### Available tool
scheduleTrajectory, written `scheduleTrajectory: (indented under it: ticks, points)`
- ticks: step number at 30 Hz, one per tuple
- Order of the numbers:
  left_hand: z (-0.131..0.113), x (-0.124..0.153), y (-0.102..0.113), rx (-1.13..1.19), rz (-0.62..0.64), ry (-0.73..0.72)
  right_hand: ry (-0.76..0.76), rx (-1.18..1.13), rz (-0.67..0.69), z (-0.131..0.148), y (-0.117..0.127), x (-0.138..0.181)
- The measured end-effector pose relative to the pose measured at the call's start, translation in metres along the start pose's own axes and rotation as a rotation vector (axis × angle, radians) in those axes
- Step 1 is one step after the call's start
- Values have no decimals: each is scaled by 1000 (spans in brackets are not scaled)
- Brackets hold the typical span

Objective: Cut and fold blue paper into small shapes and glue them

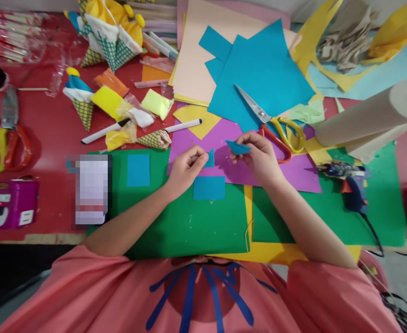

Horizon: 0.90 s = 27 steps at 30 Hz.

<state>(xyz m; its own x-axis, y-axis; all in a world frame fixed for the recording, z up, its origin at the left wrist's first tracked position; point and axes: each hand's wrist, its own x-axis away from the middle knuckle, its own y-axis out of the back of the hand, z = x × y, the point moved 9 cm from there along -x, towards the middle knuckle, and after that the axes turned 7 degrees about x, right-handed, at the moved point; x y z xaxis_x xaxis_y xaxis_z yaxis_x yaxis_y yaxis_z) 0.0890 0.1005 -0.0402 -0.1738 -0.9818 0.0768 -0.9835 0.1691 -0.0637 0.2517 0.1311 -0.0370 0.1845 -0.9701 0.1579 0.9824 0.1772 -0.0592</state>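
Between the thumb and fingers of my left hand (188, 167) is a small blue paper piece (210, 158), its corner sticking out to the right. My right hand (255, 152) pinches a second blue paper piece (237, 147), pointed at its left end. The two pieces are apart. Just below my left hand, a blue paper rectangle (209, 188) lies on the green sheet (186, 226), and farther left lies a blue paper square (138, 170). Scissors with red and yellow handles (261, 114) rest with their blades on a large blue sheet (259, 74), behind my right hand.
A glue gun (354, 182) with a cord and a white paper roll (366, 111) are at right. Purple paper (273, 173) lies under my right hand. At left are more scissors (8, 134), a purple box (12, 203), a blurred-out phone-like object (91, 189), markers (184, 126) and paper cones (83, 106).
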Motion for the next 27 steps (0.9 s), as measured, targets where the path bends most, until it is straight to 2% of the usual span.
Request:
scheduleTrajectory:
  ticks: [4, 9, 14, 19, 23, 27]
  points:
    - [-3, 1, -2, -58, 19, -24, -82, -172, -29, -14, 0, 14]
    - [-6, 1, -3, -97, 27, -44, -90, -81, -58, -21, 2, 18]
    - [-7, 1, -3, -145, 36, -54, -83, -142, -19, -23, -6, 20]
    - [-9, 1, -5, -191, 55, -72, -178, -165, 28, -30, -15, 26]
    - [-14, 2, -8, -217, 70, -82, -198, -169, 73, -27, -20, 30]
    - [-16, 4, -10, -228, 76, -95, -235, -223, 64, -25, -19, 34]
